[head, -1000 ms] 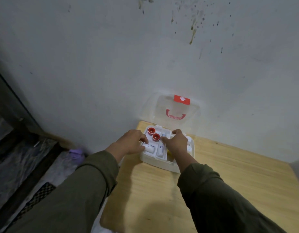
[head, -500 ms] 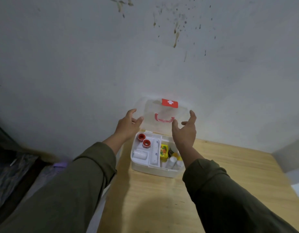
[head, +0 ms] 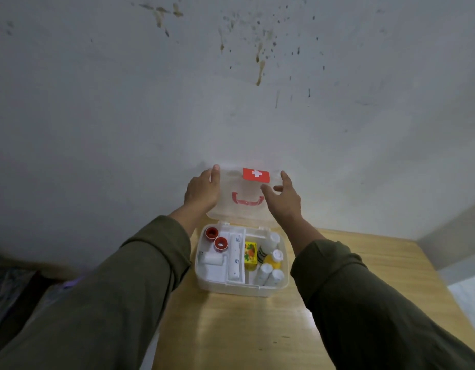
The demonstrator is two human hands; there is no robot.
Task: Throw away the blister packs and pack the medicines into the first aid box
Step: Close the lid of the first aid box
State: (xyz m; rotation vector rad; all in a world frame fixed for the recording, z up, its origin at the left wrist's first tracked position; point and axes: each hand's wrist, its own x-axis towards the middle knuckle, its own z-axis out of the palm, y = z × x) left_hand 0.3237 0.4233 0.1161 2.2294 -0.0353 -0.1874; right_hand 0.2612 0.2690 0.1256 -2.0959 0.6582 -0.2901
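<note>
A white cross on a red label (head: 256,174) marks the clear lid (head: 239,206), centre of the frame; no other print is legible.

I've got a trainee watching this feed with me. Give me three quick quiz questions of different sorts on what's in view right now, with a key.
1. True or false: the lid of the first aid box stands open.
2. Which hand touches the lid's edge? A) left hand B) right hand C) neither
3. Fill in: the two red-capped rolls sit in the box's ____ side, seen from the wearer.

Key:
1. True; the lid stands upright against the wall.
2. A; the left hand's fingers reach the lid's left edge, while the right hand is spread open near the lid, and contact cannot be told.
3. Left; the yellow carton and white bottles are to their right.
</note>
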